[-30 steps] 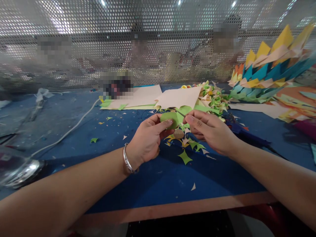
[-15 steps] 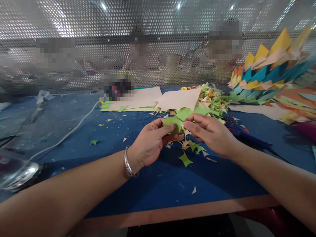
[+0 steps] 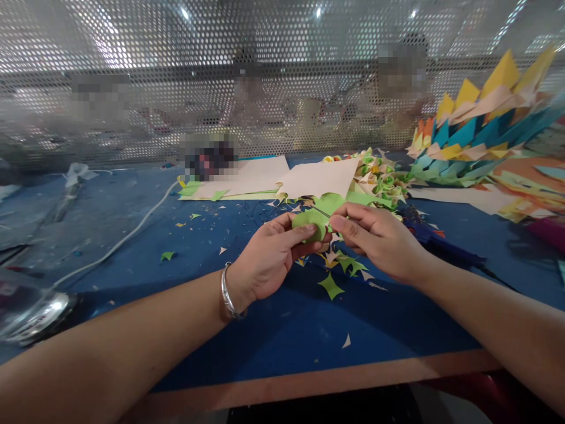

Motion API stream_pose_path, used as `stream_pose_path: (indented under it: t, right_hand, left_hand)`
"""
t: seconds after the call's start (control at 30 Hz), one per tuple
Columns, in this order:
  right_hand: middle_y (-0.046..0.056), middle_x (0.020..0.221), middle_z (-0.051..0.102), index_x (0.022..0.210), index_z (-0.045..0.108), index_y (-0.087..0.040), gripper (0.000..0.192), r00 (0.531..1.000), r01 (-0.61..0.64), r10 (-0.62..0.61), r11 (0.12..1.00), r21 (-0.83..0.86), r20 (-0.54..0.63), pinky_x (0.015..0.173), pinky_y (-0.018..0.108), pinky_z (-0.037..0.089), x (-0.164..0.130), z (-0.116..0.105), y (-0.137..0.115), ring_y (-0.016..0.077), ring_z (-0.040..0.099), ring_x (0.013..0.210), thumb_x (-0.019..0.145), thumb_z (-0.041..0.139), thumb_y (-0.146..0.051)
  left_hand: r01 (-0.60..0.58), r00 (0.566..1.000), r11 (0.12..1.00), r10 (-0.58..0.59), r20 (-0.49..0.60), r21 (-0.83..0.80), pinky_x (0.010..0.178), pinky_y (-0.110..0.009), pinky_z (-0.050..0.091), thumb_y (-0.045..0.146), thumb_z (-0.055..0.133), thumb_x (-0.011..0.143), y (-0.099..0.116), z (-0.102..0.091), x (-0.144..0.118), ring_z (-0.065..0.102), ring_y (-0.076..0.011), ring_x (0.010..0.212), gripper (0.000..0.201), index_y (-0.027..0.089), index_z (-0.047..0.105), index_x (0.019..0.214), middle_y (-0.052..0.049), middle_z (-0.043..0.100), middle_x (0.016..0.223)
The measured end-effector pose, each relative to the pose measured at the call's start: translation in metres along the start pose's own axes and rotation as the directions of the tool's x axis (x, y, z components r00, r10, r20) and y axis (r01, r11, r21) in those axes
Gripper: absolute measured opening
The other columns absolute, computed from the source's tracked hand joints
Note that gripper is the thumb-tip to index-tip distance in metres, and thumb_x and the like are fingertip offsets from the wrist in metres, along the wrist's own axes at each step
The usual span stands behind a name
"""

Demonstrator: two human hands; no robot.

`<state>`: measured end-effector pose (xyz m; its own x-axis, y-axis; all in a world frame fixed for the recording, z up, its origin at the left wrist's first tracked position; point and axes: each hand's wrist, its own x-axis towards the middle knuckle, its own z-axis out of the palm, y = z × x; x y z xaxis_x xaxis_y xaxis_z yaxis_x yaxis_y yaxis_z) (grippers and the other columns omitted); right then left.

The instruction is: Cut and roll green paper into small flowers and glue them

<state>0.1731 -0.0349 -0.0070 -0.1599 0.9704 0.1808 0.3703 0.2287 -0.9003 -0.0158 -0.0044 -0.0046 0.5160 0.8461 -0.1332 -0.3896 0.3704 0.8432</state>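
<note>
My left hand (image 3: 276, 250), with a silver bangle at the wrist, pinches a round piece of green paper (image 3: 306, 225) between thumb and fingers. Close beside it, my right hand (image 3: 375, 238) is closed on a thin dark rod (image 3: 321, 211), like a needle or slim stick; its exact kind does not show. The rod points up and left over the paper's upper edge, and I cannot tell whether it touches. Below the hands lie green paper scraps (image 3: 331, 287) and pale ones. Behind them is a cream paper sheet (image 3: 320, 176) with scalloped cuts.
A heap of curled paper pieces (image 3: 382, 176) lies behind my right hand. A blue glue gun (image 3: 445, 244) rests to its right. A layered folded-paper construction (image 3: 477, 132) stands at the back right. A white cord (image 3: 128, 229) crosses the left side. A perforated metal screen (image 3: 282, 118) borders the back.
Both hands stay almost in place. The rod's tip shows slightly higher and further left of the right fingers, above the green paper. The paper is still held in my left hand.
</note>
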Motion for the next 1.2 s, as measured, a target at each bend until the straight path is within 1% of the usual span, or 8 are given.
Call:
stream_pose_path:
  t: [0.17,0.3,0.53,0.73,0.9,1.0,1.1,1.2]
  right_hand:
    - [-0.006,0.058,0.037,0.083,0.058,-0.021,0.037,1.0,0.0,0.0,1.0,0.0,-0.002,0.043,0.026,0.021,0.0,-0.002,0.0,0.0085,0.027,0.048,0.092,0.059,-0.057]
    - [-0.006,0.057,0.037,0.083,0.059,-0.021,0.039,1.0,0.003,-0.003,0.998,-0.059,-0.001,0.043,0.026,0.023,0.0,-0.003,-0.002,0.0089,0.031,0.047,0.092,0.058,-0.058]
    - [-0.006,0.056,0.039,0.082,0.059,-0.021,0.038,1.0,0.004,-0.001,0.994,-0.111,0.03,0.042,0.026,0.023,0.0,-0.003,-0.005,0.0088,0.033,0.047,0.091,0.06,-0.058]
    - [-0.006,0.055,0.038,0.08,0.059,-0.02,0.04,1.0,0.009,-0.007,0.992,-0.127,0.02,0.042,0.026,0.021,0.0,-0.002,-0.008,0.0084,0.032,0.046,0.088,0.062,-0.059]
    - [-0.007,0.053,0.037,0.078,0.058,-0.02,0.04,1.0,0.02,-0.018,0.99,-0.14,0.02,0.041,0.026,0.02,-0.001,-0.003,-0.01,0.0081,0.031,0.045,0.089,0.062,-0.058]
    - [-0.007,0.054,0.037,0.079,0.058,-0.02,0.038,0.999,0.035,-0.035,0.99,-0.134,0.005,0.041,0.026,0.022,-0.001,-0.004,-0.009,0.0083,0.032,0.045,0.09,0.061,-0.056]
    - [-0.006,0.056,0.038,0.08,0.058,-0.02,0.038,1.0,0.029,-0.03,0.991,-0.131,-0.005,0.042,0.025,0.023,-0.001,-0.004,-0.009,0.0084,0.033,0.047,0.09,0.062,-0.057]
    - [-0.007,0.055,0.034,0.08,0.058,-0.019,0.04,1.0,0.025,-0.024,0.988,-0.154,0.007,0.041,0.026,0.019,-0.001,-0.004,-0.01,0.0078,0.03,0.045,0.089,0.061,-0.058]
  left_hand:
    - [-0.011,1.0,1.0,0.012,-0.015,0.011,0.074,-0.022,0.055,0.006,0.064,0.088,0.0,0.0,0.0,0.072,-0.0113,0.071,0.016,0.014,0.062,0.074,-0.001,0.071,0.077]
    - [-0.047,0.999,0.998,0.048,-0.007,0.051,0.072,-0.023,0.055,0.01,0.069,0.085,0.0,-0.001,0.0,0.072,-0.0119,0.069,0.014,0.015,0.06,0.075,-0.001,0.071,0.077]
    - [-0.1,0.995,0.99,0.096,0.036,0.101,0.077,-0.03,0.056,0.015,0.071,0.082,-0.003,-0.003,0.0,0.069,-0.0126,0.07,0.012,0.016,0.061,0.077,0.0,0.07,0.075]
    - [-0.064,0.998,0.988,0.06,0.033,0.141,0.07,-0.024,0.053,0.015,0.068,0.085,-0.001,-0.002,-0.001,0.07,-0.0125,0.072,0.013,0.015,0.06,0.075,-0.003,0.072,0.078]
    - [-0.079,0.996,0.983,0.074,0.04,0.168,0.07,-0.024,0.053,0.018,0.07,0.085,-0.002,-0.002,-0.002,0.07,-0.0129,0.074,0.013,0.016,0.061,0.075,-0.003,0.072,0.079]
    - [-0.085,0.996,0.977,0.078,0.044,0.194,0.068,-0.023,0.052,0.02,0.07,0.085,-0.002,-0.004,-0.001,0.069,-0.0125,0.075,0.012,0.015,0.063,0.076,-0.003,0.071,0.081]
    - [-0.099,0.995,0.967,0.09,0.05,0.234,0.064,-0.02,0.051,0.021,0.069,0.085,-0.003,-0.005,0.0,0.067,-0.0102,0.071,0.01,0.015,0.064,0.079,-0.002,0.07,0.078]
    - [-0.136,0.99,0.948,0.122,0.063,0.288,0.055,-0.017,0.046,0.021,0.069,0.085,-0.002,-0.006,0.001,0.061,-0.0075,0.063,0.012,0.015,0.064,0.076,0.0,0.067,0.073]
